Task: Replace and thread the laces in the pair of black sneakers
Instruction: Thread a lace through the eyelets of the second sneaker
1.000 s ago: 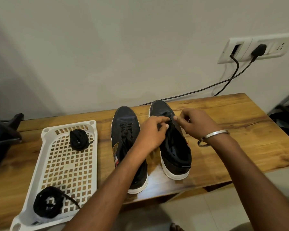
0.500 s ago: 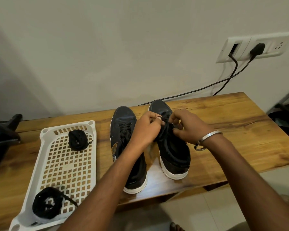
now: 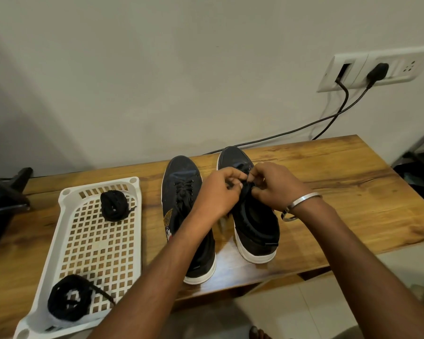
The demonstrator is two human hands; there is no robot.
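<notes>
Black lace (image 3: 247, 190) pinched between both hands, left (image 3: 217, 194) and right (image 3: 277, 185), fingers curled over right sneaker (image 3: 255, 223).

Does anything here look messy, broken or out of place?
Nothing looks damaged or spilled. The two sneakers stand side by side on the wooden table: the left sneaker is laced, while both hands, left hand and right hand, pinch the lace at the right sneaker. Two coiled black laces sit in the white tray.
</notes>
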